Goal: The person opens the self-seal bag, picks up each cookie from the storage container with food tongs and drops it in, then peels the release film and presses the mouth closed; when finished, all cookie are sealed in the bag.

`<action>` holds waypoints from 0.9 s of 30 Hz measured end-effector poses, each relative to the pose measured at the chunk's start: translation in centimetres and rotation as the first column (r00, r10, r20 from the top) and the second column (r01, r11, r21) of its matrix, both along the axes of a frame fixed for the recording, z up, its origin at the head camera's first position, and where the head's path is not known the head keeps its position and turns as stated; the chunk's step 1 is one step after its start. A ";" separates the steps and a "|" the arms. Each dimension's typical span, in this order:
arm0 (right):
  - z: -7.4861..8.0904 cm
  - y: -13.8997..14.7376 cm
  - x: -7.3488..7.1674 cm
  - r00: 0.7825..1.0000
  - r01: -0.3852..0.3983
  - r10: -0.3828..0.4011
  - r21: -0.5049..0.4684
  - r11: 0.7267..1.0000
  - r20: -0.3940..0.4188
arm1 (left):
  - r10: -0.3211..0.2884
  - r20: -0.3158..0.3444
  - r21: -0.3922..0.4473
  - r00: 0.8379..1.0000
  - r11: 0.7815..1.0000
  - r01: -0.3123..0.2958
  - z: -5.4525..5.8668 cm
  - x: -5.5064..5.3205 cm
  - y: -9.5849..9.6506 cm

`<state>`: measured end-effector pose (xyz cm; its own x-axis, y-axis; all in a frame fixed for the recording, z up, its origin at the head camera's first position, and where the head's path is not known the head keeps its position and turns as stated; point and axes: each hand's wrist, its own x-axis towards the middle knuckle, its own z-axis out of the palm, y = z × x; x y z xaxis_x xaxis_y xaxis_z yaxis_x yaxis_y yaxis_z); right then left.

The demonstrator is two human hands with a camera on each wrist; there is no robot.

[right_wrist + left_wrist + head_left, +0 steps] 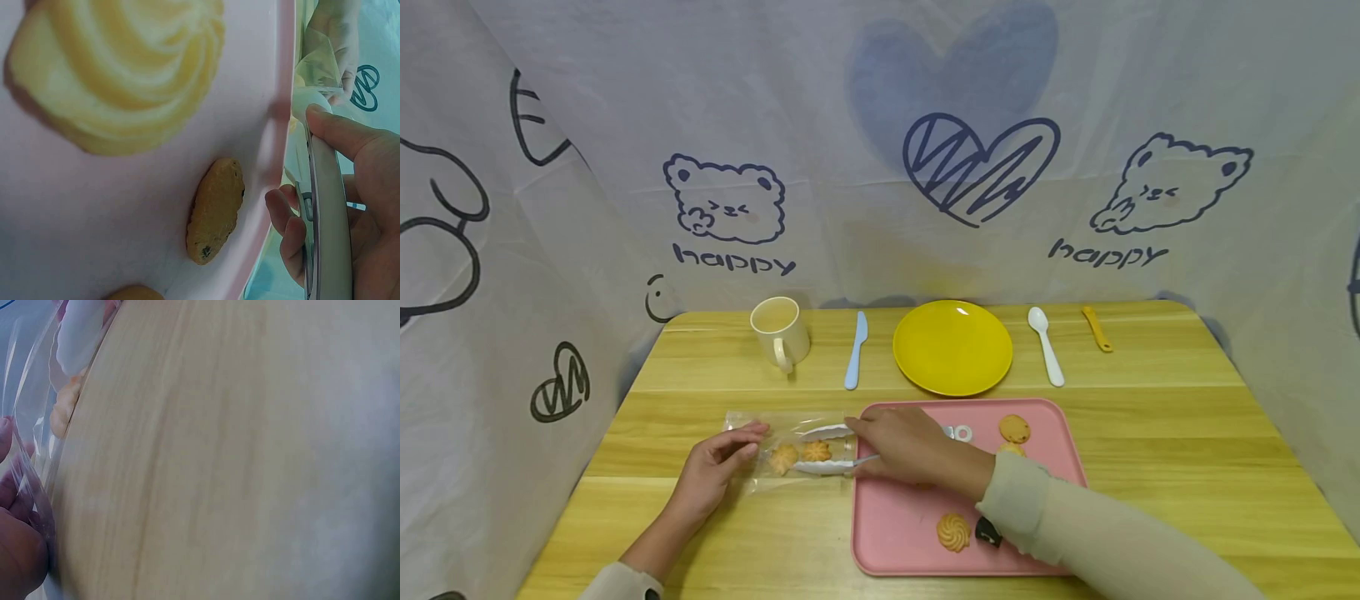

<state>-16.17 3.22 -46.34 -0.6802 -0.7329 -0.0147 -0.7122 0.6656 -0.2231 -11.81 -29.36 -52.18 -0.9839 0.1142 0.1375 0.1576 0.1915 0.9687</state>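
Observation:
In the head view my right hand holds a pair of tongs over the left part of a pink tray. The white tong tips reach inside a clear plastic bag and stand apart. One cookie lies between them, and another cookie is just to the left in the bag. My left hand pinches the bag's left end between thumb and fingers. The right wrist view shows the thumb on one tong arm and fingers curled at the other. Film covers some fingers in the left wrist view.
On the pink tray lie a swirled cookie, a dark piece and a round cookie. Behind stand a cream mug, a blue knife, a yellow plate, a white spoon and a small yellow handle.

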 end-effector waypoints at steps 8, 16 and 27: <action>0.3 0.1 0.2 1.000 0.017 -0.017 -0.001 1.000 0.019 | 0.003 0.005 -0.004 1.000 1.000 -0.003 0.0 0.0 0.0; 0.5 0.5 0.3 0.999 0.028 -0.028 -0.017 0.999 0.028 | -0.008 0.003 0.016 1.000 1.000 0.008 0.1 0.0 0.1; 1.0 2.4 0.8 0.998 0.056 -0.055 -0.041 0.998 0.036 | -0.013 -0.009 0.013 1.000 1.000 0.013 0.1 0.0 0.1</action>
